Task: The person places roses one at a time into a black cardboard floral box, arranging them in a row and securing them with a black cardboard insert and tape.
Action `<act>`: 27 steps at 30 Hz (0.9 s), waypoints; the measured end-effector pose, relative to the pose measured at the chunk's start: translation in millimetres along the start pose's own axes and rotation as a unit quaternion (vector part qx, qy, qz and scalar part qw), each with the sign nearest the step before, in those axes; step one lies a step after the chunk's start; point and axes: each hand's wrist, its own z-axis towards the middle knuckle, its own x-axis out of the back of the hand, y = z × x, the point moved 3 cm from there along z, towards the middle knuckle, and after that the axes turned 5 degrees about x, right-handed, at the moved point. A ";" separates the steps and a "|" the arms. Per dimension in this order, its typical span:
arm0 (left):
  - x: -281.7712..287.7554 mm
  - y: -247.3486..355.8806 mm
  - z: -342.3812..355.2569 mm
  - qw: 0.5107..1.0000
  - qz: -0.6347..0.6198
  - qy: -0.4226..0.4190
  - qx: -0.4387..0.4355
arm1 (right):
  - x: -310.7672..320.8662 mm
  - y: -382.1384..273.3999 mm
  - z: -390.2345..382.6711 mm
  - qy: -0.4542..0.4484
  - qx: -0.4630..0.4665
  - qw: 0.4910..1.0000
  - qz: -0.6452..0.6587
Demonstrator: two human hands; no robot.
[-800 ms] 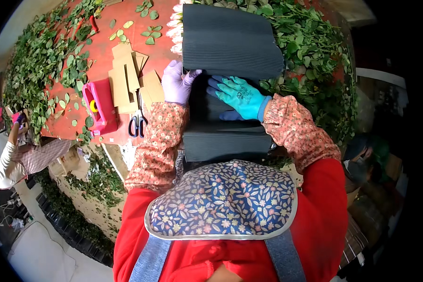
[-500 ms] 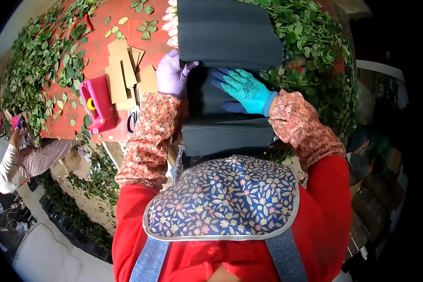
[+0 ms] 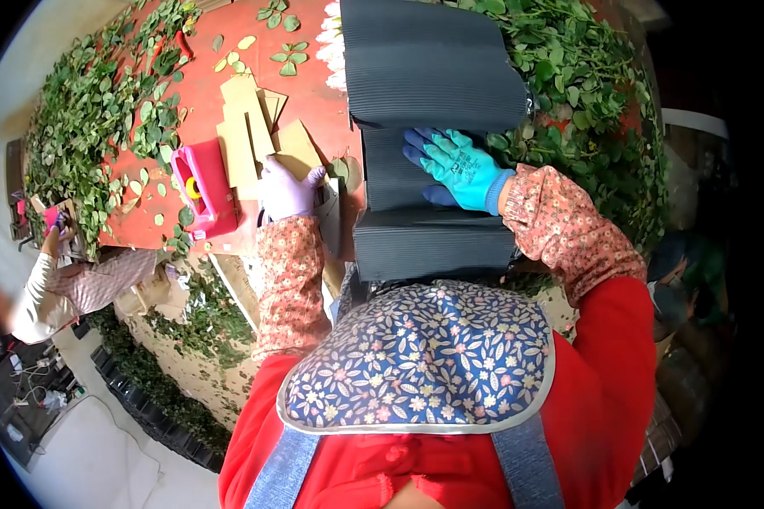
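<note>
My right hand (image 3: 463, 170), in a turquoise and dark blue glove, lies flat with fingers spread on a black ribbed sheet (image 3: 437, 68). The sheet's far part curves over, and its near part drapes toward me at the table edge. Pale pink roses (image 3: 333, 51) show along its far left edge. My left hand (image 3: 287, 191), in a thin purple glove, is off the sheet, beside the brown cardboard pieces (image 3: 244, 140). Its thumb stands apart from the fingers, and I see nothing held. A grey object (image 3: 331, 216) lies partly behind that hand; its kind is unclear.
A pink tape dispenser (image 3: 208, 191) with a yellow core stands left of the cardboard on the red table (image 3: 238, 17). Leafy stems (image 3: 569, 72) are heaped right of the sheet, and loose leaves (image 3: 76, 119) cover the far left. Another person (image 3: 59, 293) works at the left.
My left hand has let go of the sheet's left edge and moved left and nearer to the cardboard. The right hand stays on the sheet. The whole view has shifted slightly.
</note>
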 end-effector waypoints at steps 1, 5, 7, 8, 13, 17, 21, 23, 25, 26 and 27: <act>-2.2 -3.5 3.5 0.999 -0.033 0.009 -0.008 | -2.9 0.4 -1.7 0.007 0.004 1.000 -0.007; -3.1 -37.4 14.3 0.951 -0.288 -0.093 0.059 | -0.9 0.8 -4.9 -0.016 -0.007 1.000 -0.009; -7.5 -65.9 15.5 0.880 -0.433 -0.164 0.108 | 0.7 0.8 -4.9 -0.011 -0.003 1.000 -0.006; -11.5 -77.2 10.4 0.820 -0.521 -0.194 0.133 | 1.5 0.3 -5.2 -0.008 -0.002 1.000 -0.008; 40.1 -11.3 -24.3 0.658 -0.687 -0.309 0.014 | -5.8 5.2 -5.0 0.002 0.006 1.000 -0.015; 19.2 69.1 -31.3 0.754 -0.520 -0.398 -0.053 | -12.1 6.3 -2.1 -0.096 0.001 0.994 -0.057; -13.8 96.1 -33.0 0.636 -0.582 -0.507 -0.011 | -9.3 9.1 -5.8 -0.068 -0.004 0.997 -0.017; -6.5 102.1 -41.1 0.601 -0.596 -0.530 0.055 | -13.9 12.8 -8.2 -0.079 -0.017 0.997 -0.006; -7.6 102.4 -41.8 0.596 -0.589 -0.538 0.096 | -12.3 12.2 -7.0 -0.061 -0.006 0.998 -0.012; -23.9 104.2 -40.9 0.606 -0.594 -0.522 0.091 | -10.6 12.0 -5.4 -0.045 0.006 0.999 -0.006; -39.2 100.6 -39.9 0.644 -0.575 -0.498 0.075 | -5.6 11.1 -1.7 -0.019 0.023 1.000 0.009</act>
